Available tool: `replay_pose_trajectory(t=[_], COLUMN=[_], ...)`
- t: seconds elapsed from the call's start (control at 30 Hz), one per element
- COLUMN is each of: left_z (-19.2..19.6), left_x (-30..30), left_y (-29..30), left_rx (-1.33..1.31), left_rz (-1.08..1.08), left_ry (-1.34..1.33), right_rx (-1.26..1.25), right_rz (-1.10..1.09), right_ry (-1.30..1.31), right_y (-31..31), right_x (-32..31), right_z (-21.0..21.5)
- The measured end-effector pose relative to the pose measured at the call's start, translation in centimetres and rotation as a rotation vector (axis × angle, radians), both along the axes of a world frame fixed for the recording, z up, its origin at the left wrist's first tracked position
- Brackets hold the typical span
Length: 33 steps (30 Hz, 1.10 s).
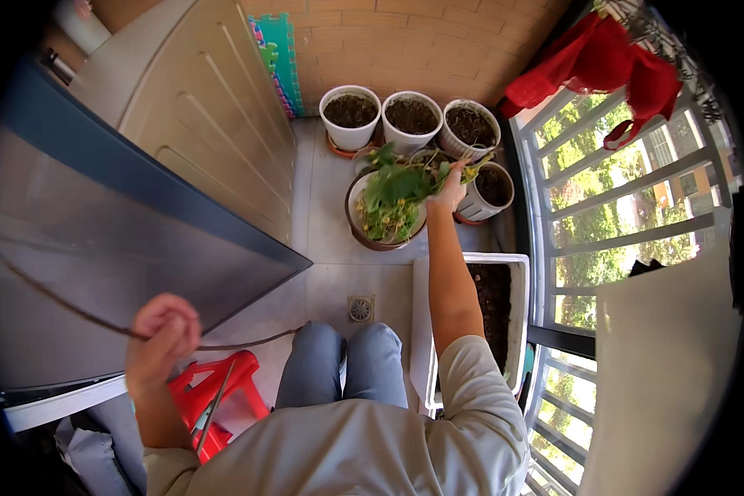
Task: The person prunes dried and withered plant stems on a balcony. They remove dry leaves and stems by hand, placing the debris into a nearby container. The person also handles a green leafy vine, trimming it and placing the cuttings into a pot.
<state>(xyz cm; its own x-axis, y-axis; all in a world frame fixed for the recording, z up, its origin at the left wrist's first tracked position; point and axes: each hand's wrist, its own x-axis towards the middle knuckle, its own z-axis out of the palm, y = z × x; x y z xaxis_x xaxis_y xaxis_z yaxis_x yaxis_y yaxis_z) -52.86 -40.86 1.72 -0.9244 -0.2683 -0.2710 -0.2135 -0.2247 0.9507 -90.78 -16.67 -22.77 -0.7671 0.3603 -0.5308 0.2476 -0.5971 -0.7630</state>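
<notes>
My left hand [164, 332] is closed around a long, thin brown stick [66, 304], held out at the left beside the dark panel; its other end reaches toward my knees. At the centre, my right hand [448, 192] stretches forward, its fingers closed on a leafy green plant [395, 187] with some yellowing leaves. Those leaves hang over a round brown-rimmed pot [352, 217], which also holds small yellow-green growth. Just right of that hand stands a white pot of soil [492, 187]. What exactly the right fingertips grip is partly hidden by foliage.
Three white pots [350, 131] of soil line the brick wall. A white foam planter box [423, 331] lies beside my right arm, next to the barred window. A red stool [241, 382] with scissors [213, 405] is at my left. A floor drain [360, 308] lies ahead of my knees.
</notes>
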Motion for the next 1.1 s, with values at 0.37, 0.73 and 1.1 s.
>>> replay_pose_trajectory(t=[0.37, 0.73, 1.1], left_z=[-2.8, -5.0, -5.4], left_x=[-1.6, -2.4, -1.5], left_y=[-2.1, -1.9, -1.9], left_rx=[-0.016, -0.071, -0.093], left_rz=[-0.032, 0.05, 0.094], left_ry=[0.109, 0.063, 0.052], right_rx=[1.339, 1.598, 1.546], right_rz=[0.92, 1.597, 2.131], right_ry=[0.295, -0.108, 0.331], right_y=[-5.0, -8.8, -5.7], right_x=[0.0, -1.2, -3.3], right_z=[-21.7, -31.3, -21.2])
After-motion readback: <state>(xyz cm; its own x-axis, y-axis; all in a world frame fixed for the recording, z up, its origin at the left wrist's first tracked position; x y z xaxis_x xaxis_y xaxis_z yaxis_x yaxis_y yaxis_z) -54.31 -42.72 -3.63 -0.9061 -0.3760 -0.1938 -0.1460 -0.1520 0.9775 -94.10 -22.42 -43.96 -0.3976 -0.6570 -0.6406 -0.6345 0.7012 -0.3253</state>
